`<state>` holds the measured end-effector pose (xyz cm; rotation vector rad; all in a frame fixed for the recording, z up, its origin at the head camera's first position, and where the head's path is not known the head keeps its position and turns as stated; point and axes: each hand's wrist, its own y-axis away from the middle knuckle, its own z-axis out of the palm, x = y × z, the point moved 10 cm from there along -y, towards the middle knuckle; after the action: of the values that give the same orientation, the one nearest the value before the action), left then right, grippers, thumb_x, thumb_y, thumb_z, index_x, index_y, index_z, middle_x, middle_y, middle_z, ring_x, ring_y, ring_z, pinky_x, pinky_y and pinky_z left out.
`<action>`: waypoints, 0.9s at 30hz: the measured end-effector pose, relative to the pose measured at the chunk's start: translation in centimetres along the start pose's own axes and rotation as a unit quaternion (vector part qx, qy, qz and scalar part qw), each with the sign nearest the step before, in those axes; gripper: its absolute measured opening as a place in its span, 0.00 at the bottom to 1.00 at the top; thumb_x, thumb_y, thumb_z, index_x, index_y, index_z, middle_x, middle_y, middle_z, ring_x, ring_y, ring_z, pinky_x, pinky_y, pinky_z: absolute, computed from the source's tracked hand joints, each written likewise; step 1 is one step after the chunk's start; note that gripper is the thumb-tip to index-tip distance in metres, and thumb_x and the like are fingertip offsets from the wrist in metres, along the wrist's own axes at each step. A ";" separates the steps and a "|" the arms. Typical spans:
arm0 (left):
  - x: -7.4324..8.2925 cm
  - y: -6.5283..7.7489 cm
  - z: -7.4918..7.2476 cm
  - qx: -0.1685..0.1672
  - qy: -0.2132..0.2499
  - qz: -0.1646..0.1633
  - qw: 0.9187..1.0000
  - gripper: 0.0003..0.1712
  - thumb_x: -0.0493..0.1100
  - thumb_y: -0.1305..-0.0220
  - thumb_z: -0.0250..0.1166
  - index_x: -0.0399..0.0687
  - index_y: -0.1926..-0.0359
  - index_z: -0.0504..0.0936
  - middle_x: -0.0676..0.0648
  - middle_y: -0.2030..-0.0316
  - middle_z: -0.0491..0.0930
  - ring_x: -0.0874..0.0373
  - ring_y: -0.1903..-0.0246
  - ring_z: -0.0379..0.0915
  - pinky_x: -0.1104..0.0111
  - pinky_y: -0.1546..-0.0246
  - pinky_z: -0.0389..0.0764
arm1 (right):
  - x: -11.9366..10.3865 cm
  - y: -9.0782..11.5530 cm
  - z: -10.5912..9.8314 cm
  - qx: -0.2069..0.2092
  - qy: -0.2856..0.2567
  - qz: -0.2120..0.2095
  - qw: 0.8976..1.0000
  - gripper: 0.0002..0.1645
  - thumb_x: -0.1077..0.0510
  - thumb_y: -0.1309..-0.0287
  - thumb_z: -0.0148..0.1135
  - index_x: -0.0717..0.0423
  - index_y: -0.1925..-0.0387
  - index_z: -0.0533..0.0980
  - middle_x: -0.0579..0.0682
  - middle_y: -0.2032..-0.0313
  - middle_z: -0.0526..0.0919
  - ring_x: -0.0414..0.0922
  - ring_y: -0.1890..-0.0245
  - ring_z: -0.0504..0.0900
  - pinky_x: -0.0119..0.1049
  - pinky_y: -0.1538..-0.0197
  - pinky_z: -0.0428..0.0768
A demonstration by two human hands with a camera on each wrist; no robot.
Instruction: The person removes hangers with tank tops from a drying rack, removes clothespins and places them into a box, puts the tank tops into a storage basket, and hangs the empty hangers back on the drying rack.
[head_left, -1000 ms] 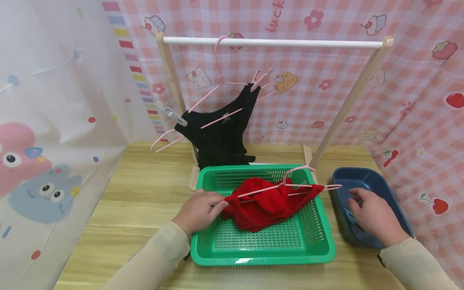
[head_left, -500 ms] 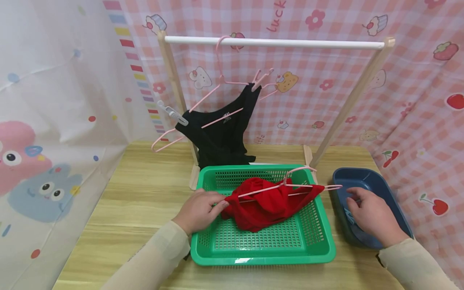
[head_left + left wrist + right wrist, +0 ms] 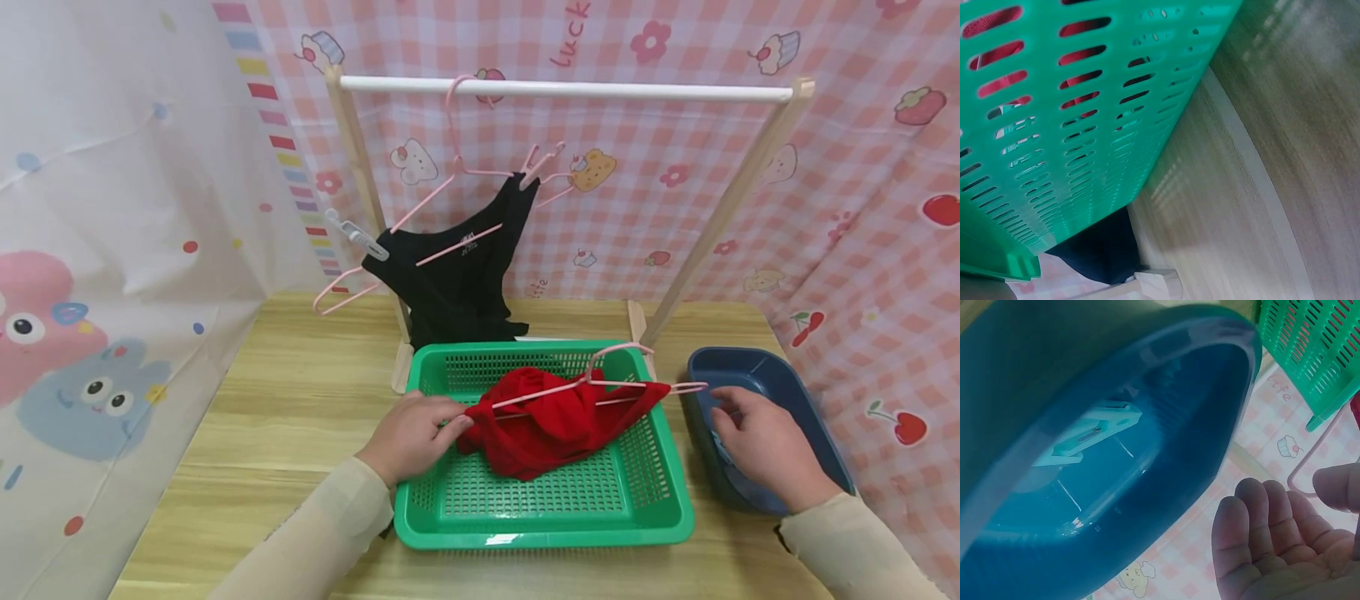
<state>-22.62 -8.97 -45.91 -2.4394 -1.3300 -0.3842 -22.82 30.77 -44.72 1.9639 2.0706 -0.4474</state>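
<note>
My left hand (image 3: 412, 433) pinches the left end of a red garment (image 3: 543, 437) on a pink hanger (image 3: 588, 381). Garment and hanger lie slanted over a green basket (image 3: 540, 540), the hanger's hook at the upper right. Over a blue basin (image 3: 753, 373) my right hand (image 3: 768, 446) hovers with relaxed, slightly bent fingers. Nothing sits in its palm in the right wrist view. Inside the basin there, a light blue clothespin (image 3: 1100, 428) shows, partly cut off by the rim. The left wrist view shows the basket's slotted side (image 3: 1079, 81) but not the left fingers.
Behind the basket stands a rack with a white rod (image 3: 600, 88) and wooden posts. A black tank top (image 3: 457, 275) hangs there on a pink hanger, with a grey clothespin (image 3: 360, 239) and a pink clothespin (image 3: 534, 169) at its straps. Printed curtains (image 3: 570, 250) close off the back.
The right hand has drifted slightly left over the basin, toward the hanger's right end. My left hand, the red garment and the basket have stayed in place.
</note>
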 end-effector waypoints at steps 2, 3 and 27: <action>0.0 0.0 0.0 0.001 0.001 0.001 1.000 0.19 0.62 0.33 0.46 0.68 0.56 0.82 0.67 0.58 0.80 0.71 0.56 0.74 0.71 0.57 0.67 | -0.1 0.0 0.0 0.002 -0.001 -0.004 1.000 0.19 0.55 0.39 0.55 0.59 0.48 0.73 0.59 0.59 0.82 0.52 0.64 0.80 0.50 0.66 0.77; 0.0 0.0 0.0 0.001 0.001 0.001 1.000 0.19 0.62 0.33 0.46 0.68 0.56 0.82 0.67 0.58 0.80 0.72 0.56 0.74 0.71 0.57 0.67 | -0.2 0.0 0.0 0.003 -0.002 -0.005 1.000 0.19 0.55 0.39 0.55 0.59 0.48 0.73 0.60 0.58 0.82 0.52 0.64 0.80 0.49 0.66 0.77; -0.1 0.1 0.1 0.005 0.001 0.000 1.000 0.20 0.63 0.33 0.45 0.68 0.57 0.82 0.67 0.59 0.80 0.72 0.55 0.74 0.71 0.56 0.67 | -0.9 0.0 0.3 0.025 -0.006 -0.025 0.999 0.18 0.55 0.40 0.56 0.57 0.49 0.74 0.57 0.60 0.82 0.51 0.64 0.80 0.49 0.66 0.78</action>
<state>-22.61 -9.06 -46.03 -2.4293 -1.3274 -0.3790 -22.79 29.87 -44.65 1.9353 2.1238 -0.5250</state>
